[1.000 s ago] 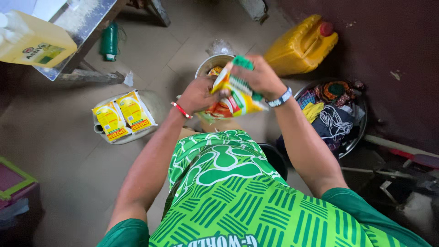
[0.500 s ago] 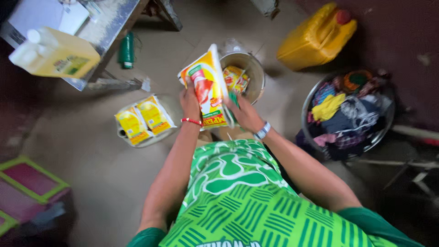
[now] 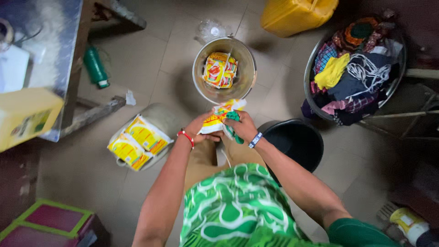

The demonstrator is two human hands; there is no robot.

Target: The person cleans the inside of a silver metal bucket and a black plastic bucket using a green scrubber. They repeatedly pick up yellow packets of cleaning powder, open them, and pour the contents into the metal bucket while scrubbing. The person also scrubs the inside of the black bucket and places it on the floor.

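Note:
My left hand [image 3: 201, 124] and my right hand [image 3: 241, 126] both grip a yellow, red and white food packet [image 3: 218, 119], crumpled between them just below a round metal pot [image 3: 200, 77]. A green scrap [image 3: 233, 116] shows at the fingers of my right hand. Inside the pot lie yellow and red packets [image 3: 220, 69] of the same kind. A red band circles my left wrist, a beaded one my right.
Two yellow packets [image 3: 136, 141] rest on a pale lidded container at left. A black bucket [image 3: 297, 142] stands by my right arm, a basin of clothes [image 3: 352, 68] at upper right, a yellow jerrycan [image 3: 297, 13] at top. A metal table [image 3: 50, 59] and green bottle [image 3: 96, 67] are at left.
The packet was held up flat in front of me; both hands have brought it down and crumpled it near the pot's rim. The view has shifted so the pot is now centred.

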